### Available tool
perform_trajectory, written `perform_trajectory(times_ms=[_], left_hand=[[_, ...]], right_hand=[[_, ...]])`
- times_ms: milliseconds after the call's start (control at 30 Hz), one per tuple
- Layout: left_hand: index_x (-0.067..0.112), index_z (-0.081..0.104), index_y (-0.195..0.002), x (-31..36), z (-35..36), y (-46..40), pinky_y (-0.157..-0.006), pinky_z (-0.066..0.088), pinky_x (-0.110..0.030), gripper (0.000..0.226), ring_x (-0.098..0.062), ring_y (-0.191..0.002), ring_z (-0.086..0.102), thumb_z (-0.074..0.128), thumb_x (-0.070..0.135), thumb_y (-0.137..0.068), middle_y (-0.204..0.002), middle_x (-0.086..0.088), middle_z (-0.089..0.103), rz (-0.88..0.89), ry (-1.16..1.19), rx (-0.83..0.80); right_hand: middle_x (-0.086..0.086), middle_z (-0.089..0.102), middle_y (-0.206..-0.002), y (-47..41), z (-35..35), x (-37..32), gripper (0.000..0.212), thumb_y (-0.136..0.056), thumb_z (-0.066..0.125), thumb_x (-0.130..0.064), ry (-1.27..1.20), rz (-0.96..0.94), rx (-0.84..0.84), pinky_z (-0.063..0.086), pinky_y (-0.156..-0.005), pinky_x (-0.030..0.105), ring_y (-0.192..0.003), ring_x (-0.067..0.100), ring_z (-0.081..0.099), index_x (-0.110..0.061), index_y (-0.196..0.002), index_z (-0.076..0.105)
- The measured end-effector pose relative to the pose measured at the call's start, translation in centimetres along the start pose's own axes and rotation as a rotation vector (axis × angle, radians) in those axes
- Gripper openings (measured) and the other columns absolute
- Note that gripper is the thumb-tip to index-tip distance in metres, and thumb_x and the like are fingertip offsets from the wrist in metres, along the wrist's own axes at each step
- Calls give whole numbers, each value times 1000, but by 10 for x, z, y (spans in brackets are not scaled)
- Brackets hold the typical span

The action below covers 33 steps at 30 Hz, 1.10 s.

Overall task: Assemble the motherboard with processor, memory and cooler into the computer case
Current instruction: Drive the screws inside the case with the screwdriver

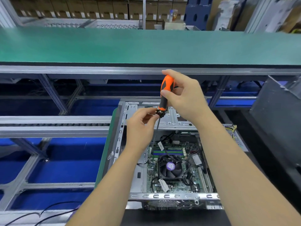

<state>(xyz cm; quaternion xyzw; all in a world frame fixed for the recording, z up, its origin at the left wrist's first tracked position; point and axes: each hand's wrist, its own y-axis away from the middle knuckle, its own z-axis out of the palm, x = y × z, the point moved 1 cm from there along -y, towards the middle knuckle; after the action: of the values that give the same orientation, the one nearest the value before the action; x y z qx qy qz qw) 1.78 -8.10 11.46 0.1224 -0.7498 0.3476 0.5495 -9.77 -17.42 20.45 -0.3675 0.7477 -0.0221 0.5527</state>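
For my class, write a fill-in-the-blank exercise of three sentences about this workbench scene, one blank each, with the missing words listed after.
1. The right hand grips a screwdriver whose handle is black and ____.
2. The left hand pinches at the ____ end of that handle, where the shaft begins.
3. Inside the open computer case, the cooler fan carries a round ____ sticker at its hub.

Missing words: orange; lower; purple

Green bench [146,46], alu frame [52,95], boxes [81,8] behind.
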Motion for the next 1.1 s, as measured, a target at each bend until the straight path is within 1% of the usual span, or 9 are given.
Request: perform_trajectory(times_ms=[100,233,367,500,567,733,833,1000,1100], left_hand=[[18,74,-102,7,6,-2,-79,52,-17,17,-7,-86,68,68,6,-90,-94,5,73,-29,23,-3],[27,70,-102,18,14,-8,-75,53,-19,22,-8,-79,67,62,8,-96,-91,6,72,-77,70,-104],[28,71,-97,25,21,-12,-73,53,-18,25,-7,-75,66,57,7,-98,-83,7,70,-58,55,-163],[30,70,-85,33,31,-14,-75,55,-31,23,-11,-74,65,68,9,-92,-78,6,71,-74,35,-194],[32,68,-84,38,35,-14,-77,55,-31,23,-13,-77,66,70,10,-90,-80,6,71,-22,-3,-211],[18,74,-90,50,47,-15,-68,45,-15,8,-9,-72,60,74,11,-86,-84,6,69,135,-91,-178],[13,75,-92,55,53,-14,-67,45,-16,8,-11,-72,60,73,8,-87,-84,5,68,230,-126,-137],[15,75,-100,62,62,-13,-64,44,-18,12,-13,-73,60,69,11,-91,-87,6,68,319,-119,-110],[17,75,-101,68,66,-14,-60,46,-25,12,-16,-71,60,70,15,-90,-88,6,69,384,-143,-103]], right_hand=[[2,63,-83,-1,-9,-3,47,-84,70,-16,31,-18,31,53,-69,35,-65,31,56,-26,-129,64],[10,65,-90,-1,-22,-4,47,-84,70,-18,41,-16,60,59,-76,49,-71,38,60,-29,-128,63],[13,65,-90,1,-33,0,45,-84,70,-22,67,-9,86,58,-78,50,-75,40,62,-31,-127,63],[16,65,-89,2,-46,3,43,-84,70,-20,58,9,127,58,-79,52,-78,40,64,-28,-126,64],[16,65,-89,3,-53,4,44,-84,70,-19,33,23,145,59,-80,52,-81,41,65,-26,-126,64],[17,64,-90,2,-69,1,44,-85,68,-18,2,31,199,58,-82,55,-88,42,64,-21,-129,62],[19,64,-89,2,-78,-1,43,-86,68,-18,-4,31,217,58,-81,57,-88,44,63,-21,-129,62],[15,66,-90,2,-91,-8,42,-85,68,-20,-1,26,242,59,-80,53,-88,40,65,-23,-127,62],[14,67,-93,1,-96,-12,43,-86,69,-20,9,25,254,60,-79,51,-88,38,66,-22,-128,62]])
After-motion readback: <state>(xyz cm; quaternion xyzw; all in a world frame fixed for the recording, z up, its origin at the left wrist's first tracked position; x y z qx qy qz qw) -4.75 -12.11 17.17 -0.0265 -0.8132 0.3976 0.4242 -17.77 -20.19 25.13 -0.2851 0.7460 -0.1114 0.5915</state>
